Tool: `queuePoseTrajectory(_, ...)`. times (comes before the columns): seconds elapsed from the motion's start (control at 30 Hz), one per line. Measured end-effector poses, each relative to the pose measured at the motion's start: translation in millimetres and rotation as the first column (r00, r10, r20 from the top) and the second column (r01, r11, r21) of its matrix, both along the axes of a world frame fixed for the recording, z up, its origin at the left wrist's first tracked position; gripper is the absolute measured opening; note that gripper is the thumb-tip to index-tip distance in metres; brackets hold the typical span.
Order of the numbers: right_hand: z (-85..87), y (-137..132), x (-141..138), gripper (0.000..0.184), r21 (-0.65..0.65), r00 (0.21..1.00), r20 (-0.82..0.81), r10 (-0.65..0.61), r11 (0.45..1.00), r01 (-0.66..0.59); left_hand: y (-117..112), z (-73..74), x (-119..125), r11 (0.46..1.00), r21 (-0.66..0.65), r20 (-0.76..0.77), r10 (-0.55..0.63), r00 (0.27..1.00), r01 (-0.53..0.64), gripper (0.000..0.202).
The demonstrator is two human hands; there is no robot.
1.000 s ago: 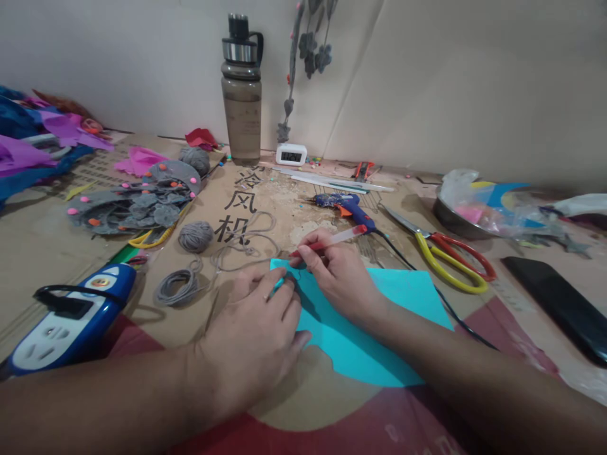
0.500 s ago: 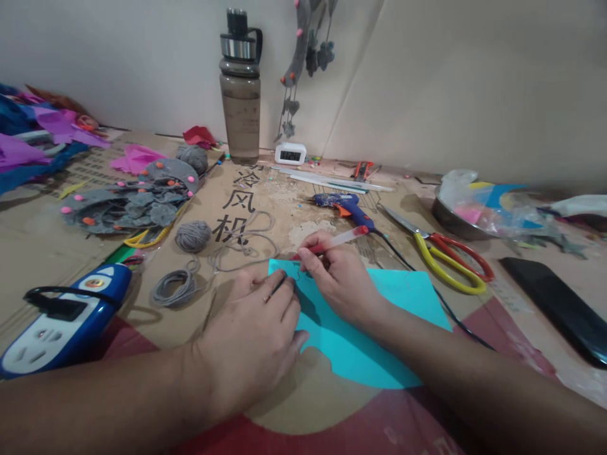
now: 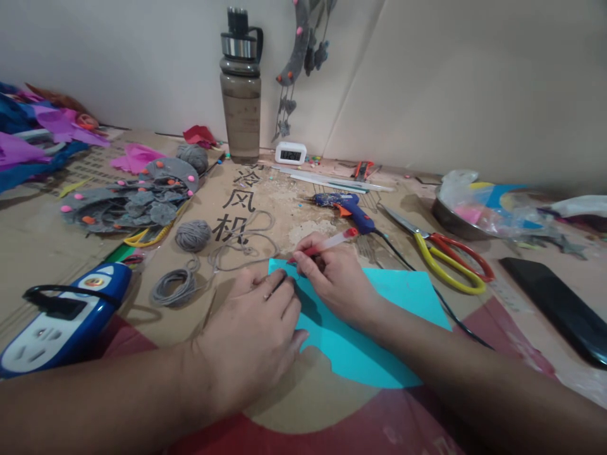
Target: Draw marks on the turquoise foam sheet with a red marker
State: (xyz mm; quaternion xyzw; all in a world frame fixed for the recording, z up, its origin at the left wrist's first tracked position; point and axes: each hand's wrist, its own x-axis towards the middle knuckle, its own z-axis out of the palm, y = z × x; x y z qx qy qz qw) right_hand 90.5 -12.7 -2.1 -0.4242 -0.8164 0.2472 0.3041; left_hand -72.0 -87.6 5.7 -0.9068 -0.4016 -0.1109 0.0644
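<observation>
Cardboard worktop point(image 3: 284, 189) under the camera, printed with big black characters, and both hands are down at its near edge. Left hand point(image 3: 256, 328) lies palm down, fingers loosely spread and gripping nothing, pressing on the left edge of the turquoise sheet point(image 3: 389, 316). That sheet lies flat at the near edge, running out rightward under the right forearm. Right hand point(image 3: 332, 278) is closed around a red-and-clear pen point(image 3: 332, 242), its tip down at the sheet's far left corner, just beside the left fingertips. Now the clutter, from the left: a blue power strip point(image 3: 61, 316) at the near left edge, a coil of grey cord point(image 3: 173, 287) and a grey yarn ball point(image 3: 193, 235) just beyond the left hand, and a heap of grey felt pieces point(image 3: 133, 202) farther back. At the far edge stand a tall bottle point(image 3: 241, 88) and a small white clock point(image 3: 291, 153). A blue glue gun point(image 3: 346, 205) lies right behind the pen hand, its black lead trailing past the sheet's right side. Yellow-and-red scissors point(image 3: 446, 256) come next, then a black phone point(image 3: 559, 309) at the right edge. Behind it all runs a plain pale wall point(image 3: 142, 63).
</observation>
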Motion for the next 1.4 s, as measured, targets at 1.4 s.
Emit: queuePoseTrajectory(1.4, -3.6, 1.8, -1.8, 0.023, -0.008, 0.999, -0.022, 0.034, 0.999, -0.035, -0.5, -0.1, 0.4, 1.000, 0.023, -0.014, 0.008, 1.000, -0.008, 0.038)
